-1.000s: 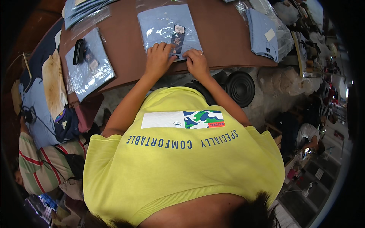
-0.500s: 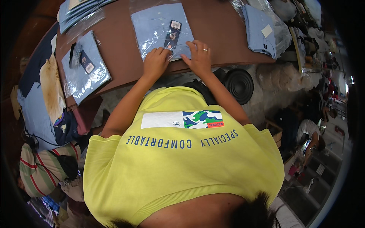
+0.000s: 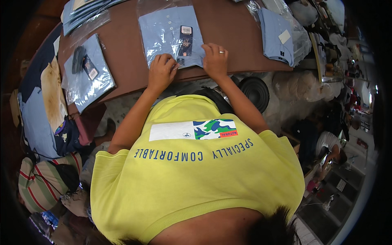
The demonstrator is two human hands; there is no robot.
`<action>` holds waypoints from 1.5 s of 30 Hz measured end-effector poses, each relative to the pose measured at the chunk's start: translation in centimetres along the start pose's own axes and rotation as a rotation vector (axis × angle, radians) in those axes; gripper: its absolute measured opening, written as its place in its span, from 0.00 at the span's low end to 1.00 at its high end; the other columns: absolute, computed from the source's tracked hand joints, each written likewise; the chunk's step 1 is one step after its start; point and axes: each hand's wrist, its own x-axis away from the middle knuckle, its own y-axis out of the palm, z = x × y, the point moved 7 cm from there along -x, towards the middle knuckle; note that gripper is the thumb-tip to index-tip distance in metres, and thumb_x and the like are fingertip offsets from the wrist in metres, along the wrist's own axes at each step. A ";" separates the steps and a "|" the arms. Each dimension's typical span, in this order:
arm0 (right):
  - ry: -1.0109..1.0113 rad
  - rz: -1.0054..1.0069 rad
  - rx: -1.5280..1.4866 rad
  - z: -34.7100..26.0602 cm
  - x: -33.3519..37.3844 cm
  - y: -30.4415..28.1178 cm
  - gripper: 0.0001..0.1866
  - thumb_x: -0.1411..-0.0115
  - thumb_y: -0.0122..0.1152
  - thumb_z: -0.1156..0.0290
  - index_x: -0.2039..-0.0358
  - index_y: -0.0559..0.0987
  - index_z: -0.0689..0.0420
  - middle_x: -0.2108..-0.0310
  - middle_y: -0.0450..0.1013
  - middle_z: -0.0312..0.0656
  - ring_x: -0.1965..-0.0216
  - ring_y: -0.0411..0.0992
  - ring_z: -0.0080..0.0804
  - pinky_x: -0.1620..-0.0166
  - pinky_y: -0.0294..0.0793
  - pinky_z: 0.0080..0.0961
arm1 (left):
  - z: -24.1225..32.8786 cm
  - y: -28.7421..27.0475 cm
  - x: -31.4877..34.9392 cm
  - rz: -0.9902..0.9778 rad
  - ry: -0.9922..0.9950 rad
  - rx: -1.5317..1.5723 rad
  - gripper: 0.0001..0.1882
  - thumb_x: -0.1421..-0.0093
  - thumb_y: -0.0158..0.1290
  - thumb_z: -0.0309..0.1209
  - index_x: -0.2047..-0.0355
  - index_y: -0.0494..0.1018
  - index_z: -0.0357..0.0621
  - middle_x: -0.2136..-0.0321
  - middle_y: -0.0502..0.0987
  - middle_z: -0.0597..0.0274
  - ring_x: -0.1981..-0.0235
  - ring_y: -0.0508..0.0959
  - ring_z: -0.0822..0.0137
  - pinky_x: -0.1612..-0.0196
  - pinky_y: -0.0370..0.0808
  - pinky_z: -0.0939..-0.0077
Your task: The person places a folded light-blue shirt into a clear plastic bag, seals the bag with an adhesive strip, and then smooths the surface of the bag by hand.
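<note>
A folded light blue shirt [image 3: 159, 34] lies inside a clear plastic bag [image 3: 145, 45] at the near edge of the brown table, a dark hang tag [image 3: 186, 40] on its front. My left hand [image 3: 162, 73] pinches the bag at its near left corner, fingers bent over the film. At the near right corner my right hand [image 3: 215, 62], with a ring on one finger, holds the bag's edge between thumb and fingers. The fingers cover both near corners of the bag.
Another bagged blue shirt [image 3: 90, 75] lies left on the table [image 3: 232, 34], with a stack of blue shirts [image 3: 83, 16] behind it. A folded shirt [image 3: 272, 36] sits right beside clear film. A round black stool seat [image 3: 254, 94] stands below the table's edge.
My left hand has shifted slightly left and nearer me, while the right hand has closed round the bag's right edge. The hang tag now sits straighter.
</note>
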 end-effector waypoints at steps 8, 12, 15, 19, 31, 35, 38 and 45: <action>-0.020 -0.065 -0.356 2.1 3.6 0.0 0.10 0.48 0.62 0.72 0.64 0.76 0.55 0.67 0.71 0.39 0.65 0.70 0.41 0.62 0.70 0.35 | 1.7 1.3 -1.1 -0.068 0.151 0.026 0.05 0.45 0.57 0.29 0.70 0.75 0.43 0.68 0.77 0.58 0.66 0.77 0.56 0.65 0.71 0.62; 0.014 -0.035 -0.302 1.5 3.3 0.2 0.11 0.47 0.64 0.65 0.65 0.76 0.53 0.68 0.70 0.38 0.65 0.70 0.39 0.63 0.69 0.34 | 0.9 1.2 -2.2 -0.062 -0.012 0.081 0.08 0.40 0.54 0.33 0.71 0.74 0.42 0.81 0.75 0.55 0.77 0.76 0.51 0.70 0.71 0.60; -0.024 -0.035 -0.167 0.6 2.1 0.2 0.12 0.48 0.65 0.62 0.65 0.75 0.51 0.68 0.70 0.36 0.65 0.70 0.36 0.63 0.68 0.33 | 1.1 1.3 -2.5 -0.063 0.011 0.013 0.11 0.37 0.52 0.36 0.73 0.73 0.42 0.83 0.75 0.54 0.79 0.75 0.50 0.72 0.70 0.59; -0.046 0.003 -0.131 -0.5 0.6 0.3 0.14 0.49 0.65 0.62 0.64 0.75 0.50 0.69 0.69 0.35 0.65 0.69 0.33 0.63 0.67 0.33 | 0.5 1.7 -2.8 -0.086 -0.043 -0.042 0.13 0.36 0.51 0.37 0.74 0.71 0.42 0.82 0.75 0.53 0.79 0.75 0.51 0.72 0.70 0.59; -0.070 0.010 -0.265 1.6 -0.5 -1.3 0.04 0.51 0.66 0.69 0.74 0.79 0.51 0.68 0.70 0.34 0.65 0.69 0.35 0.63 0.65 0.33 | 1.4 2.3 -1.9 -0.124 0.081 -0.086 0.12 0.46 0.59 0.38 0.66 0.74 0.46 0.70 0.77 0.64 0.67 0.76 0.60 0.62 0.69 0.64; -0.084 -0.010 -0.212 1.4 0.5 -1.9 0.04 0.51 0.65 0.70 0.74 0.79 0.50 0.68 0.71 0.33 0.64 0.68 0.34 0.62 0.65 0.33 | 0.6 3.1 -1.3 -0.143 0.036 -0.135 0.15 0.51 0.62 0.34 0.63 0.74 0.48 0.67 0.75 0.68 0.63 0.75 0.62 0.60 0.68 0.65; -0.076 -0.013 -0.206 1.9 0.9 -2.0 0.04 0.51 0.65 0.70 0.73 0.79 0.51 0.67 0.72 0.32 0.64 0.68 0.34 0.60 0.64 0.33 | 0.1 3.7 -1.2 -0.152 0.004 -0.113 0.15 0.52 0.62 0.32 0.63 0.74 0.49 0.68 0.75 0.68 0.64 0.74 0.62 0.59 0.68 0.65; -0.224 -0.092 -0.204 1.2 1.3 -3.8 0.06 0.52 0.65 0.73 0.72 0.78 0.53 0.65 0.72 0.34 0.59 0.69 0.35 0.55 0.65 0.35 | -0.1 3.8 -1.5 -0.185 -0.079 -0.094 0.12 0.51 0.61 0.31 0.65 0.74 0.50 0.67 0.76 0.68 0.63 0.74 0.62 0.59 0.68 0.64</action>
